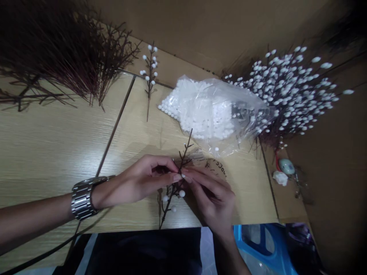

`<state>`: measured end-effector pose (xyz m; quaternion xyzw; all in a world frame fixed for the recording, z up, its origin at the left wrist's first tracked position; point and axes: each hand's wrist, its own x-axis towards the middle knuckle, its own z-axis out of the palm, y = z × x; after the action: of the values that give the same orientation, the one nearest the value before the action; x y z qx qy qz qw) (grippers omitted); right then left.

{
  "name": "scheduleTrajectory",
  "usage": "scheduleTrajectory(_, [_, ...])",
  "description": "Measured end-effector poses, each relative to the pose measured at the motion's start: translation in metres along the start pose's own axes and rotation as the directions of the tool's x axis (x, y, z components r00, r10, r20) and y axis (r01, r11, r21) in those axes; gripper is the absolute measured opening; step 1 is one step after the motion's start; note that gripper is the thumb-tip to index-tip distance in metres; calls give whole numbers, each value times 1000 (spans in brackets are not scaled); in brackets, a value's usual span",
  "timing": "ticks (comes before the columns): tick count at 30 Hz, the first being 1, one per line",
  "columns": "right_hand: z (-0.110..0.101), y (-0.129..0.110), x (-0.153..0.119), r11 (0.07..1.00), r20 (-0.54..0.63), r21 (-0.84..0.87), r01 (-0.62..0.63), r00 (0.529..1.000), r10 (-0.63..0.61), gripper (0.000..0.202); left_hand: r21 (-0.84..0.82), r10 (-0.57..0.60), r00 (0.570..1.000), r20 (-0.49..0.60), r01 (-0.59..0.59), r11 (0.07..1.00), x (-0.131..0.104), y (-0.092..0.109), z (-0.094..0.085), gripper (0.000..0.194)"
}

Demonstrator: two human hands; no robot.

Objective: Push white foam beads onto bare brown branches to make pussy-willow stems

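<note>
Spreading across the upper left of the surface (43, 141), bare brown twigs (86, 57) lie heaped. Lower down, a metal-banded watch (84, 198) circles the left wrist; the left hand (143, 177) has its grip closed, thumb and fingers pinching a brown sprig (169, 204) that slants near the front edge, white beads on its lower twigs. Above, another beaded sprig (149, 68) lies alone. Next comes a clear plastic bag (197, 107) full of white beads. Below it, the right hand (213, 194) meets the left, its grip closed on a small white bead (183, 175) against the held stem. Farther right are a blue plastic container (276, 250), a pale rounded ornament (286, 166) and bunched white-beaded twigs (298, 84).
</note>
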<state>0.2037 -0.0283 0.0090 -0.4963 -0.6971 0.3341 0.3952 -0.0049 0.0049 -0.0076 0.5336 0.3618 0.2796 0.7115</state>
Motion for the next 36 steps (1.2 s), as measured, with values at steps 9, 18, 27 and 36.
scheduleTrajectory(9, [-31,-7,1,993,-72,-81,-80,995,74,22,-46,-13,1000,-1,13,999,2,0,2,20])
scheduleTrajectory(18, [-89,50,65,805,84,-590,-57,988,132,19,33,-7,999,-32,8,999,6,-4,2,26])
scheduleTrajectory(27, [-89,41,73,872,117,-489,-33,988,103,20,-38,61,998,19,-60,997,2,3,2,24])
scheduleTrajectory(36, [-50,-2,106,980,424,151,-127,904,52,19,-21,103,990,96,-101,995,1,-8,3,21])
